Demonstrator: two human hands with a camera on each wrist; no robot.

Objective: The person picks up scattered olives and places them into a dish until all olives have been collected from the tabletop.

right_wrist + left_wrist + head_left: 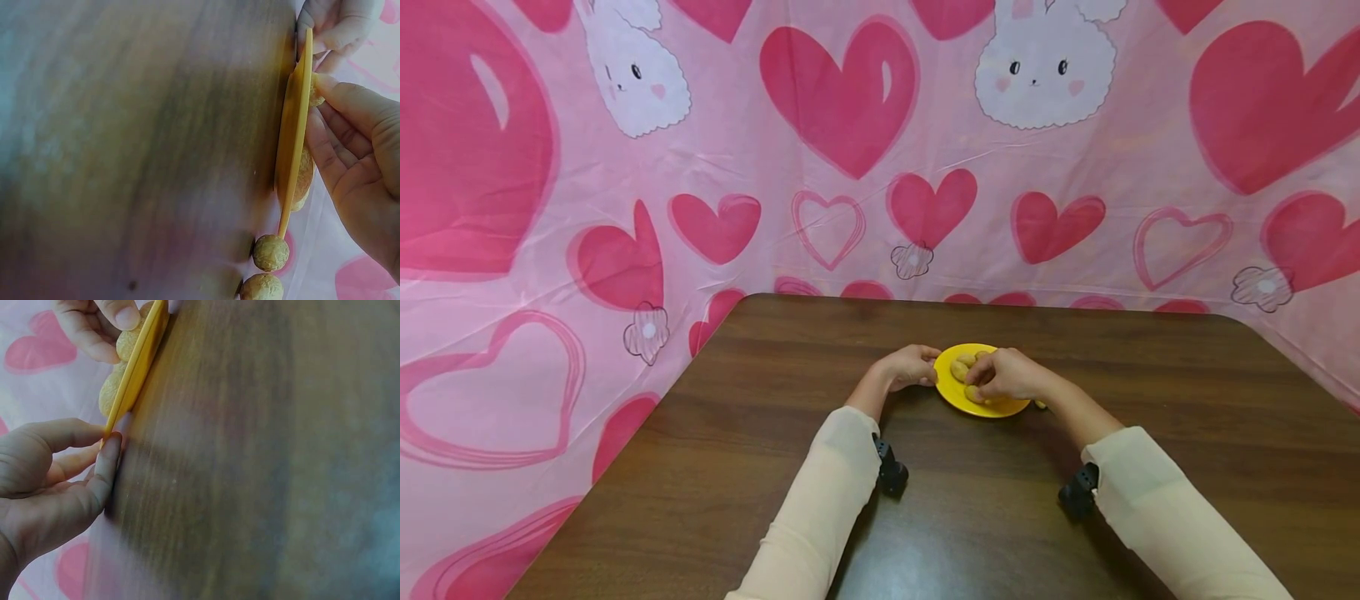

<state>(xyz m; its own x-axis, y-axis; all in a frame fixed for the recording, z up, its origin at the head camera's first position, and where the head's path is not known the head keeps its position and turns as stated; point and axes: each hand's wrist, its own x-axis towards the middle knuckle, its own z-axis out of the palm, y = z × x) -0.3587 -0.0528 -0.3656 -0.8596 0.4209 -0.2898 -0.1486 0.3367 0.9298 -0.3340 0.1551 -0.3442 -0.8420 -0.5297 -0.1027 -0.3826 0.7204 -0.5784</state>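
A yellow plate point(953, 398) on the wooden table carries several small tan, rough-skinned balls point(961, 367). My left hand point(912, 366) pinches the plate's left rim; in the left wrist view the thumb point(107, 464) is beneath and the fingers above. Over the plate, my right hand point(1011, 374) reaches down and pinches one tan ball point(317, 91) between thumb and fingers, close to the plate's surface. That hand partly hides the other balls in the head view.
Just beyond the plate's right edge, two more round balls point(270, 252) lie on the brown table point(760, 433), mostly hidden by the right forearm in the head view. A pink cloth point(865, 225) with hearts and rabbits hangs behind the table.
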